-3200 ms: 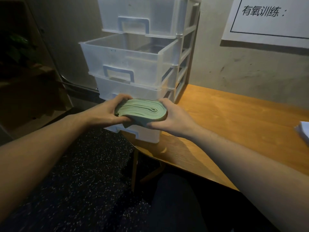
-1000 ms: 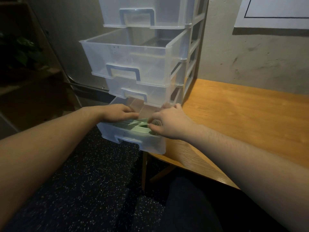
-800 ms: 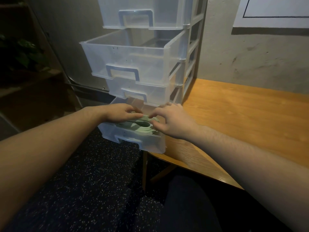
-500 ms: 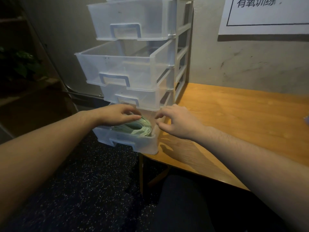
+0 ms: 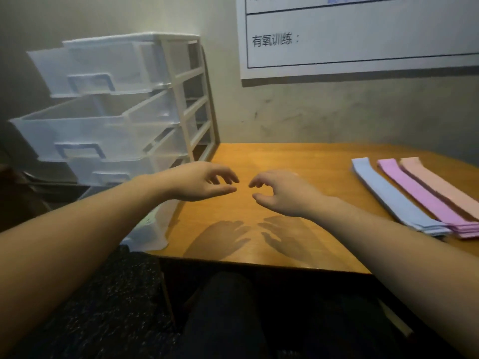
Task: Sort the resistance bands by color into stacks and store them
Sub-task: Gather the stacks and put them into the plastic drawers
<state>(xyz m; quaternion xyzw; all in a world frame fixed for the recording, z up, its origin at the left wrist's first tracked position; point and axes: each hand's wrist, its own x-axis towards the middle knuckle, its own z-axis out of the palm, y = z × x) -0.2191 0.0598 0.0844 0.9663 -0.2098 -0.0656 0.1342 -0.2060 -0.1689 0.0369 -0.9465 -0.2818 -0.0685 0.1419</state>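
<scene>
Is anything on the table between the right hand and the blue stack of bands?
Nothing visible. Bare table lies between the empty right hand and the blue stack, which sits nearest it, ahead of the purple stack and pink stack.

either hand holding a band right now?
No. The left hand and right hand hover empty over the table, while the blue, purple and pink stacks lie untouched at the right.
</scene>
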